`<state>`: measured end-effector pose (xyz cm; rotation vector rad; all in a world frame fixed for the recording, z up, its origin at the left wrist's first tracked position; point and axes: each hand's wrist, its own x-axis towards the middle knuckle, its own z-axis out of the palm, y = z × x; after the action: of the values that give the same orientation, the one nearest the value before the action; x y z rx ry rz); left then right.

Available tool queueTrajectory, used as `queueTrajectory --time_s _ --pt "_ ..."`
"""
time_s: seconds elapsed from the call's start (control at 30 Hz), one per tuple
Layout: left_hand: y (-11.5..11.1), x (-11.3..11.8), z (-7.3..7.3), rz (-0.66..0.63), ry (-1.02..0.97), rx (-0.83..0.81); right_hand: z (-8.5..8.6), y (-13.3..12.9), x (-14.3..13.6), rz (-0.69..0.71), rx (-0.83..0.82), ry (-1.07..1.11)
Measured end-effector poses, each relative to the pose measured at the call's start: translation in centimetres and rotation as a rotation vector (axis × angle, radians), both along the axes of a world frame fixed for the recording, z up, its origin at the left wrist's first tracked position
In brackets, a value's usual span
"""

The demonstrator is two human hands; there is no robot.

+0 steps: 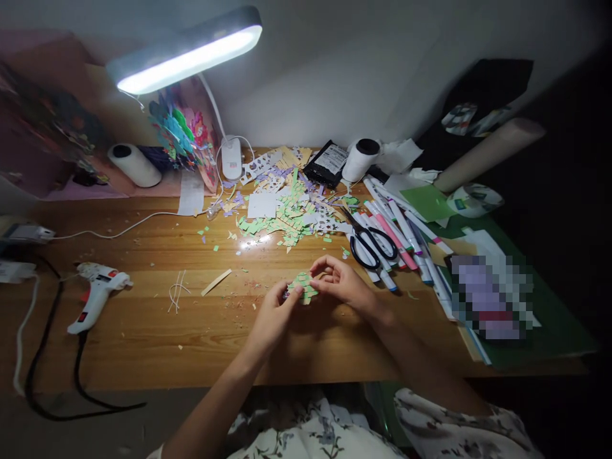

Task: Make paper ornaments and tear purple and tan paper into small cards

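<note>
- Pinches small patchy green paper piece in left hand, at thumb tip.
- Meets its right edge with curled right hand; cannot tell if gripping.
- Lies between both, without clear long axis.

At lower centre, the green piece looks like matt paper with an uneven, layered surface. The desk beneath is smooth, glossy wood, strewn at upper centre with matt paper scraps; at left, the glue gun is smooth pale plastic.
</note>
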<state>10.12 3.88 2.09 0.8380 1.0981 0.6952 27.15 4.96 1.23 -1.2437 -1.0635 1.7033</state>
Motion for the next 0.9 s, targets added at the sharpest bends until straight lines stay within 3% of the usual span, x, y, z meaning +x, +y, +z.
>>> queueTrajectory --time_s 0.3,0.53,0.63,0.8,0.9 --pt "0.6 -0.5 0.3 -0.032 -0.066 -0.198 -1.6 1.0 0.7 -0.177 0.055 -0.082" --pt "0.8 -2.1 0.8 -0.074 0.071 -0.193 -2.1 1.1 0.8 -0.164 0.049 -0.104" --pt "0.5 -2.7 0.7 -0.096 0.243 -0.056 -2.3 1.0 0.8 -0.161 0.069 -0.130" --pt "0.4 -2.9 0.8 -0.120 0.739 0.405 -2.1 0.9 0.8 -0.145 0.084 -0.143" --pt "1.0 -2.1 0.3 -0.184 0.795 0.613 -1.7 0.9 0.8 -0.146 0.089 -0.128"
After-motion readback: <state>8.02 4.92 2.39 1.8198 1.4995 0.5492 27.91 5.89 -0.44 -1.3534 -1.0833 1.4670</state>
